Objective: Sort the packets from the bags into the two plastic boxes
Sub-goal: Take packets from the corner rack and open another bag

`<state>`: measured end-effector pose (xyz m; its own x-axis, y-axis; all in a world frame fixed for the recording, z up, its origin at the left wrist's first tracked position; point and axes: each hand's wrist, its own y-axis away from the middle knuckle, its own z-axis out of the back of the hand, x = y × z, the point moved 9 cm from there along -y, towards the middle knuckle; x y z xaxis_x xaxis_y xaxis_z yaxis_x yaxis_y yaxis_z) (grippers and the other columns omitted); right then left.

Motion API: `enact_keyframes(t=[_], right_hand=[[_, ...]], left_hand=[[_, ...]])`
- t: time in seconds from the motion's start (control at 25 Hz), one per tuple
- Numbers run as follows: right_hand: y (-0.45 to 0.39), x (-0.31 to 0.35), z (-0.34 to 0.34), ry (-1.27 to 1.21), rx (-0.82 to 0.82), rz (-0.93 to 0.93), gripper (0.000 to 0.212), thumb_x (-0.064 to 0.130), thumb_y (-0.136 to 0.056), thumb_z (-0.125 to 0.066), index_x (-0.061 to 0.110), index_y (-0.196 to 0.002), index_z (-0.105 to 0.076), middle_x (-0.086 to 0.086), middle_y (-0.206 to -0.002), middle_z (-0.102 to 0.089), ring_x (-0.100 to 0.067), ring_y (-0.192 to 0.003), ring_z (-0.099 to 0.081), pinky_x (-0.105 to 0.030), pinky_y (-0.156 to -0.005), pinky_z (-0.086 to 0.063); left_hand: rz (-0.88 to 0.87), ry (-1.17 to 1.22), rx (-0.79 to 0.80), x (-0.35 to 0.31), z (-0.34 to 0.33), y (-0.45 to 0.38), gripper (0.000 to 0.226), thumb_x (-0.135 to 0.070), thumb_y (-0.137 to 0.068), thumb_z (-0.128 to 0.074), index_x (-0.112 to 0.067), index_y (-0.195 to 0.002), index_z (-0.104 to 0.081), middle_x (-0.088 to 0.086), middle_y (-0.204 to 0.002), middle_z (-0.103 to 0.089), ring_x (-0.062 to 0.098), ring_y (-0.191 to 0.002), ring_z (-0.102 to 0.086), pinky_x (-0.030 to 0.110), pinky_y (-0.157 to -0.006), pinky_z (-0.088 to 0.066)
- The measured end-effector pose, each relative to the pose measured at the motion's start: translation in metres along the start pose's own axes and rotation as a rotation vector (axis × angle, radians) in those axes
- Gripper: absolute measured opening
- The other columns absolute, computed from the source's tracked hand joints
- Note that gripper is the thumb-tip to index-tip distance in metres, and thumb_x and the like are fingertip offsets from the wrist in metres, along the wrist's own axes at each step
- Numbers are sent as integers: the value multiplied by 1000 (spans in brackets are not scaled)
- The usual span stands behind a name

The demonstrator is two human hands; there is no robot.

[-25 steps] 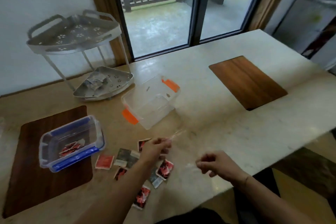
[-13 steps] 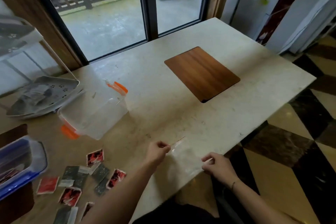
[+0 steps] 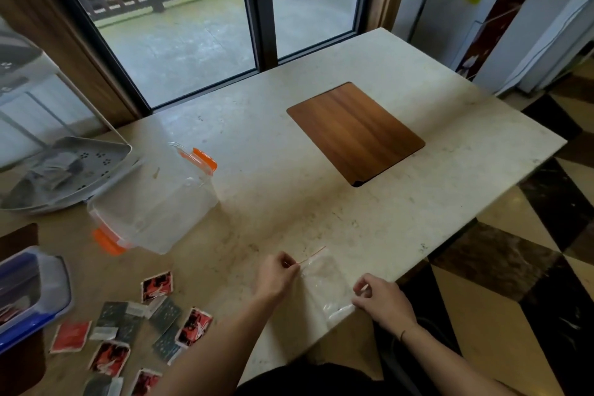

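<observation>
A clear zip bag (image 3: 324, 283) with a red seal strip lies flat near the table's front edge. My left hand (image 3: 276, 276) pinches its top corner at the strip, and my right hand (image 3: 382, 299) pinches its lower end. Several red-and-black and dark grey packets (image 3: 154, 321) lie scattered on the table to the left. The clear box with orange clips (image 3: 154, 202) stands behind them and looks empty. At the left edge, the blue-rimmed box (image 3: 29, 296) is partly cut off, with red packets inside.
A grey perforated corner rack (image 3: 64, 170) with folded packets stands at the far left. A brown wooden mat (image 3: 353, 132) lies on the marble table toward the right. The table's edge runs just beside my right hand, with tiled floor beyond. A water dispenser (image 3: 475, 16) stands at the back right.
The view has swung right, pushing boxes and packets to the left. Both hands have carried the empty bag from over the packets to the table's front edge, where it now lies flat.
</observation>
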<state>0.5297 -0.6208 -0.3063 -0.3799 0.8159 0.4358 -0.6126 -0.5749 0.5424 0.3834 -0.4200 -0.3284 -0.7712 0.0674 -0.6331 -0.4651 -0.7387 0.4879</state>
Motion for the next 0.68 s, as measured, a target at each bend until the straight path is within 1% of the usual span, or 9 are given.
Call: enact_keyframes(t=[0.08, 0.16, 0.32, 0.44, 0.52, 0.6, 0.68], right_hand=[[-1, 2, 2, 23, -9, 16, 12, 40, -79, -66, 34, -88, -61, 12, -87, -68, -6, -81, -62, -22, -66, -50], [-3, 5, 7, 37, -33, 30, 16, 44, -78, -65, 35, -91, -62, 13, -88, -69, -5, -81, -63, -24, -68, -53], [-4, 23, 24, 80, -152, 109, 21, 45, -84, -60, 32, -101, -62, 14, -99, -65, -4, -85, -60, -22, -69, -51], [-4, 47, 33, 131, -250, 202, 26, 48, -88, -57, 31, -107, -61, 14, -108, -62, -5, -94, -57, -21, -72, -48], [-4, 68, 36, 175, -307, 270, 31, 52, -89, -54, 32, -111, -60, 13, -113, -61, -8, -103, -54, -24, -79, -49], [-5, 99, 34, 241, -350, 362, 35, 54, -89, -53, 32, -115, -60, 10, -117, -61, -12, -108, -52, -26, -85, -48], [-1, 137, 29, 285, -384, 458, 37, 53, -87, -56, 30, -116, -62, 8, -117, -62, -15, -108, -53, -28, -85, -47]], left_hand=[[-1, -17, -3, 1, 1, -1, 3, -24, -80, -67, -22, -80, -70, -3, -77, -69, 13, -73, -65, 25, -59, -49], [-9, -39, -11, 3, 5, -2, 6, -26, -80, -67, -22, -82, -70, -2, -80, -71, 13, -74, -65, 25, -62, -49], [-51, -34, -29, 7, 19, -2, 11, -32, -83, -66, -23, -88, -71, -4, -86, -71, 11, -78, -65, 25, -67, -52], [-139, -24, -89, 5, 43, 1, 12, -30, -85, -68, -20, -90, -71, -4, -85, -68, 11, -79, -63, 25, -69, -50], [-208, -22, -121, 5, 63, 4, 13, -30, -86, -68, -19, -92, -71, -5, -86, -66, 11, -80, -62, 26, -72, -51], [-259, -17, -167, 10, 91, 9, 15, -32, -87, -67, -19, -94, -71, -4, -91, -68, 11, -83, -61, 29, -76, -52], [-280, -45, -240, 22, 126, 18, 20, -37, -88, -66, -21, -99, -71, -5, -99, -70, 8, -88, -60, 28, -77, -49]])
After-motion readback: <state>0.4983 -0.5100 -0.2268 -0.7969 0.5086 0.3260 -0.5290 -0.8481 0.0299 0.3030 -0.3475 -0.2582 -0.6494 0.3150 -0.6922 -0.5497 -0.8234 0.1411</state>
